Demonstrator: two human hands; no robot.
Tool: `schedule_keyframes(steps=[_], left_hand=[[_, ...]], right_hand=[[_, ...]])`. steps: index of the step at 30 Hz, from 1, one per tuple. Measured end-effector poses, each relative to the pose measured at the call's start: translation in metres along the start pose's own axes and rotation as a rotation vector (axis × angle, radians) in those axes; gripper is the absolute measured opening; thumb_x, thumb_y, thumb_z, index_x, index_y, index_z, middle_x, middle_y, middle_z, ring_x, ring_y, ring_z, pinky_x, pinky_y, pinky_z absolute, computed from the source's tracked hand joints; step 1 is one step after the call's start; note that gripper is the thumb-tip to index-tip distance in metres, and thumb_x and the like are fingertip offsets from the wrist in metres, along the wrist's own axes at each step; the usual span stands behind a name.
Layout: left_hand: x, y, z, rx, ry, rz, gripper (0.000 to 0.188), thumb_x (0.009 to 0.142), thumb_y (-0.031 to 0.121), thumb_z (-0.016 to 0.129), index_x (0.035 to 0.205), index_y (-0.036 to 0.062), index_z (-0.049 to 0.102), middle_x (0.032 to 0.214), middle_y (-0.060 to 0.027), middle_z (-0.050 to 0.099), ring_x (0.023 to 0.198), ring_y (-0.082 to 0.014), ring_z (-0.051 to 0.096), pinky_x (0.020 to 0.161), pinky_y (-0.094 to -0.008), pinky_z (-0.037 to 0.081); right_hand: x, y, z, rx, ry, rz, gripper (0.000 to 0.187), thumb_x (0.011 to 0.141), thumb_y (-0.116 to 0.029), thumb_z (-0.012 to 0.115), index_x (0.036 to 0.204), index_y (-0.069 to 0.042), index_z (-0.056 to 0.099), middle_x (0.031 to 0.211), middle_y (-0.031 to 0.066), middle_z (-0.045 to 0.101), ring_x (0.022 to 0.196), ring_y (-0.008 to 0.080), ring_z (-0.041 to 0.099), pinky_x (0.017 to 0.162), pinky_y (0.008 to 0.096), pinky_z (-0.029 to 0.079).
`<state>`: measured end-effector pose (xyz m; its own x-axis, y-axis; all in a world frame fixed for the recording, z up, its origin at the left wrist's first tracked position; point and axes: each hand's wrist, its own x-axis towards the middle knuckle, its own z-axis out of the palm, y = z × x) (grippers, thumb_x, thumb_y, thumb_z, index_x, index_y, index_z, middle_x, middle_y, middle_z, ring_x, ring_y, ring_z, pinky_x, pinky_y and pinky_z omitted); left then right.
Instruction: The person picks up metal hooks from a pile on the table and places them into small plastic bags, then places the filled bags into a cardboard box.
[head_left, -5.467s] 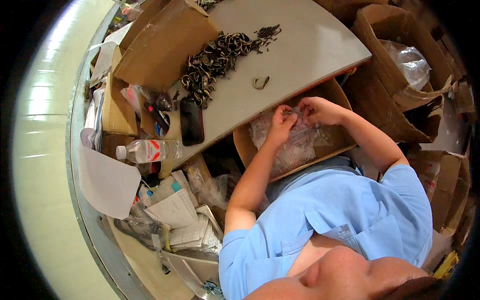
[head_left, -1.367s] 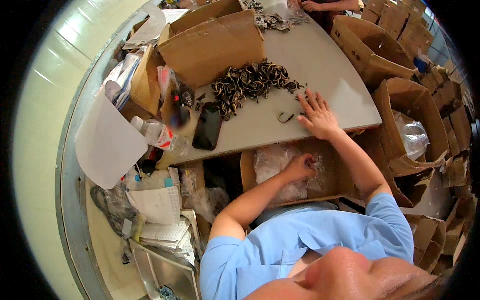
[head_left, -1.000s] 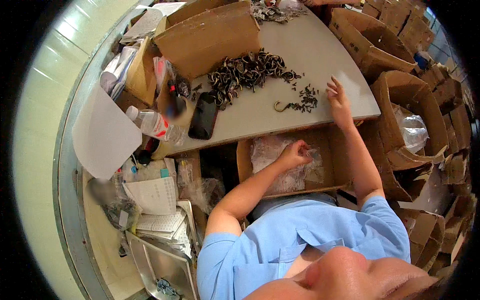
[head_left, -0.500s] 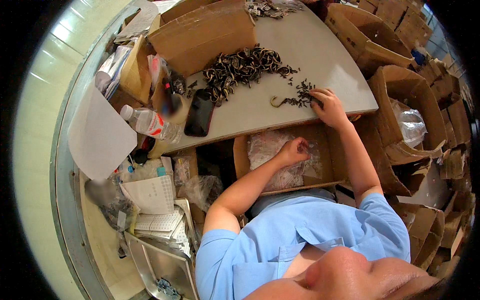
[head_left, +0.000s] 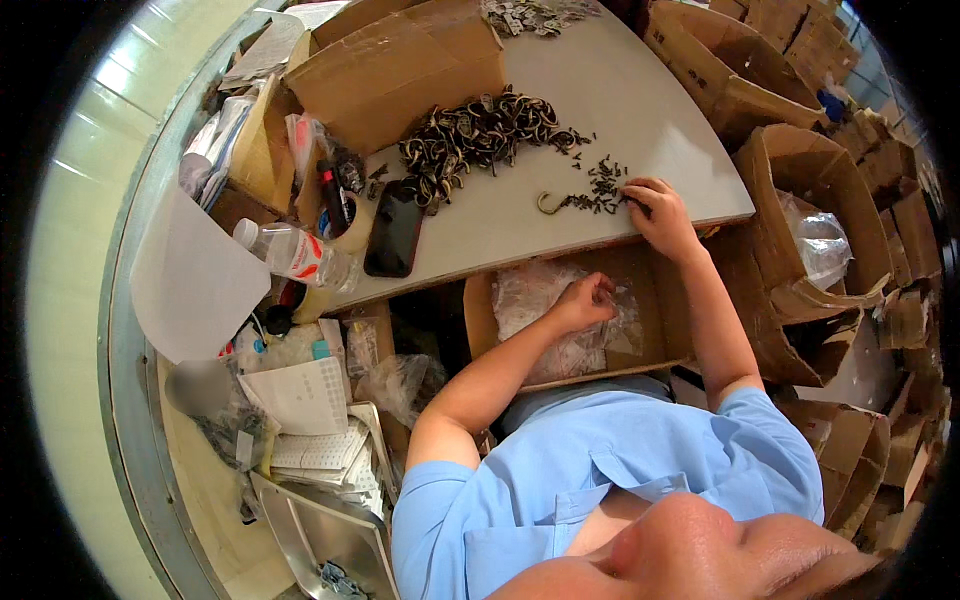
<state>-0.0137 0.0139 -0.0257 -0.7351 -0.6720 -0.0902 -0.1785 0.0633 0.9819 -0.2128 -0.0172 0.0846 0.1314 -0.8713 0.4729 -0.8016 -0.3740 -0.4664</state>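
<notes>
My right hand (head_left: 660, 217) rests at the table's near right edge, its bent fingers closed over some small dark screws (head_left: 604, 184) at the side of their loose pile. A curved brass-coloured hook (head_left: 548, 203) lies at the pile's left end. Farther left is a heap of dark and brass-coloured hooks (head_left: 478, 140). Below the table edge, my left hand (head_left: 586, 303) is over an open cardboard box (head_left: 652, 350) of clear plastic bags (head_left: 533, 300). Its fingers are curled together, with a clear bag right beside them; what they hold is too small to make out.
A black phone (head_left: 394, 230), a plastic bottle (head_left: 292, 251) and a tape roll (head_left: 352, 232) are on the left. An upright carton (head_left: 400, 75) stands behind the hook heap. Open cartons (head_left: 815, 180) crowd the right side; a metal tray (head_left: 320, 530) is at lower left.
My right fingers have drawn closer together over the screws at the pile's edge. My left hand stays curled above the bags. The whole view has shifted slightly.
</notes>
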Motion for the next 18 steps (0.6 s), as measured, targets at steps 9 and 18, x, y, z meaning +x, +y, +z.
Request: schedule_keyframes(steps=[9, 18], left_hand=[[0.019, 0.014, 0.003, -0.189, -0.007, -0.043, 0.044, 0.068, 0.014, 0.073, 0.105, 0.0006, 0.052, 0.079, -0.0037, 0.058, 0.072, -0.0123, 0.054, 0.065, -0.0264, 0.044], [0.046, 0.029, 0.029, -0.266, 0.053, -0.073, 0.045, 0.069, 0.014, 0.073, 0.106, 0.0006, 0.051, 0.081, -0.005, 0.06, 0.072, -0.0126, 0.054, 0.065, -0.0272, 0.045]], right_hand=[[-0.001, 0.002, -0.004, 0.074, -0.009, 0.156, 0.035, 0.074, -0.006, 0.059, 0.109, -0.005, 0.061, 0.112, 0.0172, 0.056, 0.101, 0.0339, 0.055, 0.087, 0.0388, 0.046], [0.003, 0.003, -0.011, 0.092, -0.021, 0.166, 0.032, 0.072, -0.006, 0.059, 0.104, -0.003, 0.062, 0.107, 0.0163, 0.058, 0.096, 0.0322, 0.057, 0.083, 0.0366, 0.047]])
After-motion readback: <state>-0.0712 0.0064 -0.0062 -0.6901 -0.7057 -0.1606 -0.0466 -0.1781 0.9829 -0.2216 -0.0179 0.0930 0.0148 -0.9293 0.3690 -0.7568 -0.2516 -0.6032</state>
